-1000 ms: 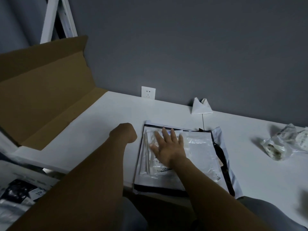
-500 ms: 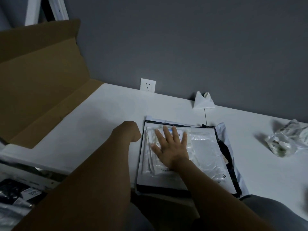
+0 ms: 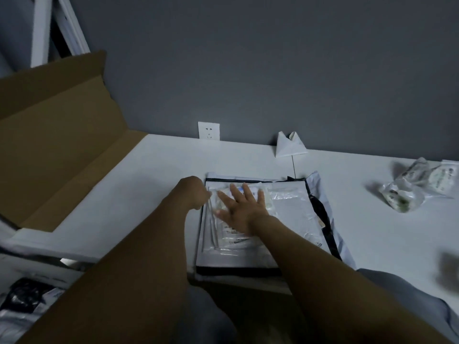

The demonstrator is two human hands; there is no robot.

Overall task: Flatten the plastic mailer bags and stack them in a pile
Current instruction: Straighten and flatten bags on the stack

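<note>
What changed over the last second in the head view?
The left hand, fingers curled, moved right from beside the pile of mailer bags until it meets the pile's left edge. Whether it pinches a bag cannot be told. Nothing was let go. The right hand stays flat on the top bag. The pile, the crumpled bags and the cardboard box lie as before.

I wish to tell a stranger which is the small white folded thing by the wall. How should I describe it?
On the white table, find the wall socket at the back edge. Right of it, against the grey wall, stands the small white folded thing. Unlike the flat pile of mailer bags and the crumpled clear bags, it rises to two peaks.
</note>
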